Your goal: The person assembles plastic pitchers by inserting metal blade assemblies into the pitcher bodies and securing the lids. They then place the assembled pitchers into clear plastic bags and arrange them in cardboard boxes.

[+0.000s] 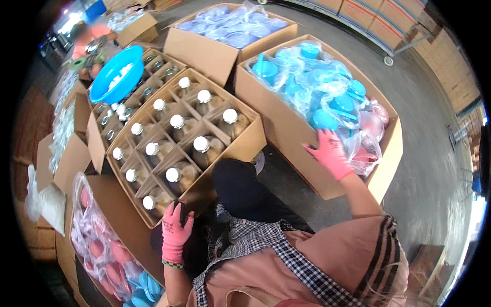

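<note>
My right hand, in a pink glove, lies over the near wall of a long carton, fingers spread, beside a blue plastic cup. Blue cups and some pink ones fill that carton in clear bags. My left hand, gloved in pink with dark fingertips, is at the near corner of a divided carton, thumb apart from the fingers and nothing visibly held. White-capped clear bottles stand upright in its cardboard compartments; the nearest bottle is next to my left hand.
A blue basin with small white pieces sits on another divided carton at far left. Bagged purple items fill a carton behind. Pink and blue items lie in a carton at lower left. Another person is beyond. A wheeled cart stands far right.
</note>
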Demonstrator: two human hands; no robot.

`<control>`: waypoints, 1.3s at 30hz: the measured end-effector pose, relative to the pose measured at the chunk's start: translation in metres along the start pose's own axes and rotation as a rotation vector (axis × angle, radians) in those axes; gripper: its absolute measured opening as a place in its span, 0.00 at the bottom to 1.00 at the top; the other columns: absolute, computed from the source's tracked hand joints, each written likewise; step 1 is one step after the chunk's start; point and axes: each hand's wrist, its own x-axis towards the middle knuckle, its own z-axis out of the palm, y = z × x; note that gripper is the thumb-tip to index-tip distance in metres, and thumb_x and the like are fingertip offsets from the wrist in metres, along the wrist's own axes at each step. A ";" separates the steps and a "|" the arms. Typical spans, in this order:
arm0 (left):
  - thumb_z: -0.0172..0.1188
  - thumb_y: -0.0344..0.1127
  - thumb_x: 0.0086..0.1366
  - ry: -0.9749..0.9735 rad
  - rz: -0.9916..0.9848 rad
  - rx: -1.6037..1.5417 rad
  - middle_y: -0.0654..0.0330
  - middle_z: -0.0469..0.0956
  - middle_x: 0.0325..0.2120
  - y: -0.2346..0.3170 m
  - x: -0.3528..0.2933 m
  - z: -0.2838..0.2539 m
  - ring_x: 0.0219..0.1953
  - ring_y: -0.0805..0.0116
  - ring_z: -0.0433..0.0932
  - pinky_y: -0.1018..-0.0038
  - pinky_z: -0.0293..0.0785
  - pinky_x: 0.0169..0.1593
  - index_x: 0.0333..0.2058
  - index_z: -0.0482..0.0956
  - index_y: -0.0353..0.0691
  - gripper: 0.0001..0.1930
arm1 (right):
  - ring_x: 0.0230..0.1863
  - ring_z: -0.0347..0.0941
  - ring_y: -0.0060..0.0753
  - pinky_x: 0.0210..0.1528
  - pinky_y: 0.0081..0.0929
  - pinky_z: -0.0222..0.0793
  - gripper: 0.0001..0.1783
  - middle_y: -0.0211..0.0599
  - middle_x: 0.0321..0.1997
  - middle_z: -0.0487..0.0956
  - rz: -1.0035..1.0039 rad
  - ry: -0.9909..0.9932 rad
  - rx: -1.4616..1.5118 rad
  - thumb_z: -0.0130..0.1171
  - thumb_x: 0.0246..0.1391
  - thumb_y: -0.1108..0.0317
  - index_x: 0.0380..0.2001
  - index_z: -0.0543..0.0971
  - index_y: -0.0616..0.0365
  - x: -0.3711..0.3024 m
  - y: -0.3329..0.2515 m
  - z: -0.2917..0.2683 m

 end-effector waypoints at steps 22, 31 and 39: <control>0.55 0.43 0.49 -0.384 -0.118 0.204 0.46 0.69 0.38 -0.040 0.005 0.069 0.42 0.51 0.67 0.64 0.63 0.46 0.39 0.69 0.32 0.23 | 0.43 0.67 0.46 0.46 0.35 0.61 0.31 0.48 0.40 0.71 0.317 -0.303 0.116 0.59 0.35 0.49 0.38 0.68 0.63 0.071 0.176 0.039; 0.55 0.43 0.49 -0.417 -0.170 0.205 0.42 0.67 0.41 -0.052 -0.004 0.073 0.45 0.49 0.66 0.64 0.61 0.50 0.41 0.68 0.32 0.24 | 0.41 0.68 0.48 0.42 0.38 0.63 0.22 0.52 0.37 0.72 0.463 0.245 0.217 0.53 0.42 0.55 0.35 0.71 0.63 0.086 0.246 0.018; 0.55 0.44 0.48 -0.425 -0.123 0.181 0.46 0.70 0.36 -0.040 0.002 0.061 0.41 0.51 0.67 0.65 0.64 0.45 0.39 0.69 0.32 0.23 | 0.50 0.62 0.48 0.49 0.37 0.59 0.40 0.61 0.45 0.66 0.358 -0.325 0.039 0.54 0.40 0.48 0.51 0.56 0.65 0.029 0.117 0.058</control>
